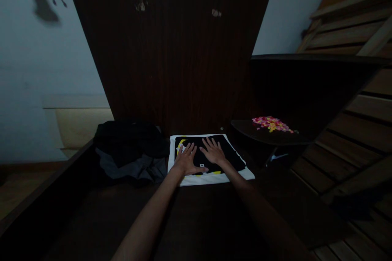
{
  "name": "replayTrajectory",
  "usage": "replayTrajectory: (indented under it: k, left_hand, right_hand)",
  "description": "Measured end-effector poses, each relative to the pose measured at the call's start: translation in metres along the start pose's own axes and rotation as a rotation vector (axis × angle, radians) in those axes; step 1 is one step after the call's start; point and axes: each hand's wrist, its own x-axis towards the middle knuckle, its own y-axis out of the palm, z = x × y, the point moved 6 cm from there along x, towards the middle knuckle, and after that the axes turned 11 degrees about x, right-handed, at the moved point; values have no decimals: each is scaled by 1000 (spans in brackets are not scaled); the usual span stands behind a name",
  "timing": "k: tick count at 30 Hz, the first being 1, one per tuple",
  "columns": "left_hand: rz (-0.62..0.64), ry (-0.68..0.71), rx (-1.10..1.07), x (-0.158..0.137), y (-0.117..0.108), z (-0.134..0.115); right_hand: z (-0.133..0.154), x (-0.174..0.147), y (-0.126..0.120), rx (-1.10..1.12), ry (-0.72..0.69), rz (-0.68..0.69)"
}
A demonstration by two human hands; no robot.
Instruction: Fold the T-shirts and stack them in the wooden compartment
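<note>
Fingers [210, 143] spread flat atop the folded black garment [230, 156].

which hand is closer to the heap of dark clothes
Left. The left hand lies on the folded black cloth, to the right of the heap of dark clothes; the right hand lies on the same cloth, farther right.

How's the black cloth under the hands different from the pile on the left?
The black cloth lies flat; the pile is crumpled and heaped.
The black cloth has yellow and white markings; the pile shows black and grey.
The left hand and right hand touch the black cloth, not the pile.
Both look like dark fabric.
</note>
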Motion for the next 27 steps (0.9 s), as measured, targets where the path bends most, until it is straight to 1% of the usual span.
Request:
replayTrajectory:
  k: [4, 9, 11, 13, 14, 15, 16, 19, 20, 21, 23, 25, 27]
  left_hand:
    - [19, -11, 17, -6, -2, -3]
    - [8, 9, 7, -33, -6, -8]
    - [16, 68, -7, -45, -14, -7]
    - [6, 116, -16, -53, -30, 1]
    - [-24, 117, -9, -56, -41, 8]
    - [-85, 86, 10, -58, -54, 18]
    - [-175, 28, 49, -60, -70, 31]
    - [-509, -172, 232, -76, -113, 71]
    - [-595, -246, 290, -83, -122, 83]
    - [-650, -316, 335, -91, -128, 94]
    - [-688, -410, 384, -104, -131, 112]
    - [-671, -439, 387, -112, -126, 122]
    - [-668, -454, 370, -117, -119, 126]
  right_hand:
    - [0, 0, -1, -10, 3, 1]
    - [3, -1, -2, 0, 11, 0]
    - [4, -1, -2, 3, 11, 3]
    - [4, -1, -2, 5, 15, 3]
    - [3, -1, -3, 5, 16, 3]
    - [3, -1, -3, 6, 17, 2]
    - [3, -1, -3, 6, 16, 1]
    - [2, 0, -2, 10, 15, 0]
    - [1, 1, -2, 13, 16, -1]
    - [1, 1, -1, 16, 16, -3]
    - [1, 1, -1, 20, 11, -11]
    - [3, 0, -1, 16, 0, -27]
    - [4, -1, -2, 10, 2, -54]
